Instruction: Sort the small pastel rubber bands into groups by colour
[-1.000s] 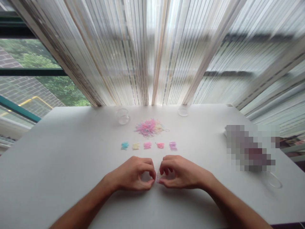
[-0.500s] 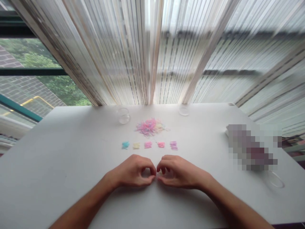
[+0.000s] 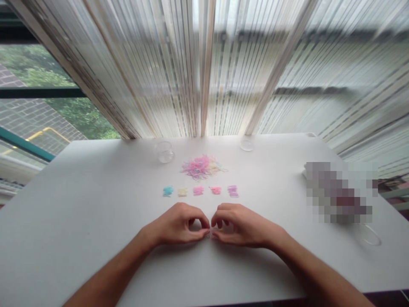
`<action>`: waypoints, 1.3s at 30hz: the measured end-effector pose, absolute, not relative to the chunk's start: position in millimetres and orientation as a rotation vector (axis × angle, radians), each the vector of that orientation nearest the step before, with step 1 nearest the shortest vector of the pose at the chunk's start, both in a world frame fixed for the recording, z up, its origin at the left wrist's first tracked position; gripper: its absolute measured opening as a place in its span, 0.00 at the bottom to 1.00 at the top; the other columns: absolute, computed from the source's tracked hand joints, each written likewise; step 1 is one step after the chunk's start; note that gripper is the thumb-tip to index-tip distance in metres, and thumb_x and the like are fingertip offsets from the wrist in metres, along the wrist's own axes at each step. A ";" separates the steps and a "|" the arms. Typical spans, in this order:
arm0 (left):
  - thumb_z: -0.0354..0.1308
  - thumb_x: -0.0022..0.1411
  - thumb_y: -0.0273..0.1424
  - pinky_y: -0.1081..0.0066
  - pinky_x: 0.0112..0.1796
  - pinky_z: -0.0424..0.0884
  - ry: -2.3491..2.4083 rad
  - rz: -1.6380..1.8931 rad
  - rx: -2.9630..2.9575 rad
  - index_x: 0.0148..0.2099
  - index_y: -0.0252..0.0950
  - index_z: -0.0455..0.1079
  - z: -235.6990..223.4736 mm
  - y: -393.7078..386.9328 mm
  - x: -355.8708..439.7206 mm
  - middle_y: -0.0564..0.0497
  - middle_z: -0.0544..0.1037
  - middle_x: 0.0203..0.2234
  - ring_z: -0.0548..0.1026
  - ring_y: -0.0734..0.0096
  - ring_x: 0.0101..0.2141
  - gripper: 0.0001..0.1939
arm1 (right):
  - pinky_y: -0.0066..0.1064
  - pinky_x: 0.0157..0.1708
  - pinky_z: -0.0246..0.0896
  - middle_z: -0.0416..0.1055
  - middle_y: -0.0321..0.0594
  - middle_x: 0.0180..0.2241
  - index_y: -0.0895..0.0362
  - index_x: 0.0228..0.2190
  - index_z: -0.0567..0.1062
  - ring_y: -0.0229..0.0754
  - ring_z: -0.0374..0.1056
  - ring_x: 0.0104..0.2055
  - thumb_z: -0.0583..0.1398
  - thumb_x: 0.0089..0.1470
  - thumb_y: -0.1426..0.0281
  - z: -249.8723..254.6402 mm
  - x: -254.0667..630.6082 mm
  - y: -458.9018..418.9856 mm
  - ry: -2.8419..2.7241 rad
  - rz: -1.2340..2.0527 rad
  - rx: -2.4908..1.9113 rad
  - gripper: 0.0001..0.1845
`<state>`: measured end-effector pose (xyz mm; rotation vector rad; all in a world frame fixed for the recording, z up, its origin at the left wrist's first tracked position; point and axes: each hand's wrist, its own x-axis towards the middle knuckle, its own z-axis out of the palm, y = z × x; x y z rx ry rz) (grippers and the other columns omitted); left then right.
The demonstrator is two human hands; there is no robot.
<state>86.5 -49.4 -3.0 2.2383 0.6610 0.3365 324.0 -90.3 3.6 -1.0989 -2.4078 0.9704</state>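
Note:
My left hand (image 3: 185, 224) rests low over the white table (image 3: 96, 221), thumb and index finger pinched at the tips. Facing it almost fingertip to fingertip, my right hand (image 3: 241, 226) has its fingers curled towards the thumb. Something tiny and pale shows between the fingertips, too small to name. Beyond the hands runs a row of small sorted bundles of thin strands: teal (image 3: 168, 191), pale yellow (image 3: 182, 192), pink (image 3: 198, 190), coral (image 3: 216, 190) and purple (image 3: 233, 191). Behind them lies a loose pile of mixed pastel strands (image 3: 200, 166), some of them looped.
Clear round containers (image 3: 164, 152) stand at the back left, and a clear round dish or lid (image 3: 246, 146) lies at the back right. A blurred-out object (image 3: 335, 194) with a white loop (image 3: 370, 235) sits on the right. Striped curtains (image 3: 179, 68) hang behind the table.
Both hands hold nearly the same pose, fingertips still close together. The whole view has shifted slightly, with the table appearing a little higher. The bundles and pile have not moved on the table.

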 end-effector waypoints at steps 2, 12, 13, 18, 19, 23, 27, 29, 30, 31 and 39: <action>0.62 0.59 0.26 0.79 0.24 0.59 0.658 0.338 2.224 0.36 0.36 0.80 -3.5 -49.3 85.9 0.55 0.76 0.21 0.63 0.80 0.21 0.05 | 0.27 0.33 0.59 0.73 0.37 0.32 0.56 0.36 0.79 0.37 0.67 0.32 0.65 0.56 0.71 3.2 324.0 -90.5 -2.400 0.963 -1.095 0.04; 0.62 0.62 0.28 0.78 0.25 0.60 0.656 0.308 2.163 0.39 0.36 0.81 -5.9 -47.7 83.4 0.53 0.79 0.24 0.64 0.79 0.22 0.06 | 0.28 0.33 0.59 0.74 0.38 0.32 0.56 0.35 0.80 0.38 0.68 0.32 0.65 0.57 0.69 2.5 323.3 -89.5 -2.419 0.954 -1.105 0.05; 0.62 0.62 0.29 0.78 0.25 0.60 0.651 0.311 2.155 0.39 0.36 0.81 -5.9 -47.7 83.4 0.53 0.79 0.24 0.64 0.79 0.22 0.07 | 0.28 0.33 0.59 0.74 0.38 0.32 0.56 0.36 0.80 0.38 0.68 0.32 0.64 0.58 0.68 2.5 323.4 -89.4 -2.419 0.959 -1.102 0.05; 0.61 0.63 0.30 0.78 0.24 0.59 0.638 0.318 2.116 0.39 0.35 0.81 -5.0 -47.8 83.7 0.53 0.78 0.23 0.62 0.80 0.21 0.07 | 0.28 0.34 0.60 0.73 0.38 0.32 0.56 0.35 0.80 0.38 0.68 0.33 0.63 0.59 0.69 2.2 324.3 -89.5 -2.423 0.972 -1.084 0.05; 0.61 0.63 0.30 0.78 0.23 0.59 0.635 0.321 2.111 0.39 0.35 0.81 -4.8 -47.7 83.7 0.53 0.78 0.23 0.62 0.80 0.21 0.07 | 0.28 0.34 0.60 0.73 0.38 0.32 0.56 0.35 0.79 0.38 0.68 0.33 0.64 0.59 0.68 2.2 324.5 -89.5 -2.416 0.966 -1.085 0.05; 0.60 0.64 0.30 0.78 0.24 0.59 0.629 0.348 2.099 0.40 0.34 0.80 -4.3 -46.8 83.4 0.53 0.77 0.23 0.61 0.80 0.21 0.08 | 0.28 0.33 0.60 0.73 0.38 0.32 0.56 0.36 0.79 0.38 0.67 0.33 0.64 0.60 0.66 3.0 324.6 -89.0 -2.387 0.941 -1.082 0.07; 0.60 0.64 0.30 0.78 0.23 0.58 0.663 0.368 2.075 0.41 0.34 0.80 -4.9 -45.2 83.0 0.55 0.75 0.21 0.60 0.81 0.20 0.08 | 0.28 0.34 0.60 0.72 0.39 0.32 0.57 0.35 0.79 0.39 0.67 0.33 0.61 0.61 0.71 3.5 324.6 -88.0 -2.397 0.927 -1.078 0.06; 0.60 0.64 0.30 0.78 0.24 0.59 0.682 0.359 2.079 0.41 0.34 0.80 -5.1 -44.3 83.4 0.55 0.74 0.21 0.60 0.80 0.20 0.08 | 0.28 0.34 0.60 0.72 0.38 0.31 0.57 0.34 0.79 0.39 0.67 0.33 0.61 0.60 0.72 3.0 325.0 -87.6 -2.393 0.910 -1.080 0.05; 0.60 0.63 0.29 0.78 0.24 0.59 0.690 0.355 2.086 0.40 0.34 0.80 -5.0 -43.9 83.6 0.55 0.74 0.21 0.60 0.80 0.21 0.08 | 0.28 0.34 0.60 0.72 0.38 0.31 0.57 0.34 0.79 0.39 0.67 0.33 0.61 0.59 0.72 2.6 325.3 -87.3 -2.389 0.900 -1.080 0.04; 0.60 0.63 0.29 0.78 0.24 0.59 0.700 0.353 2.093 0.40 0.34 0.79 -4.8 -43.5 83.8 0.55 0.73 0.21 0.61 0.80 0.21 0.08 | 0.28 0.34 0.60 0.72 0.38 0.31 0.57 0.34 0.78 0.39 0.67 0.33 0.62 0.59 0.73 2.0 325.6 -87.1 -2.386 0.889 -1.079 0.04; 0.60 0.61 0.28 0.77 0.26 0.61 0.749 0.422 2.111 0.40 0.36 0.78 -6.5 -42.1 83.8 0.54 0.75 0.25 0.62 0.78 0.23 0.07 | 0.28 0.34 0.59 0.72 0.38 0.31 0.56 0.33 0.76 0.38 0.66 0.32 0.62 0.58 0.74 -2.0 327.1 -85.0 -2.324 0.766 -1.082 0.03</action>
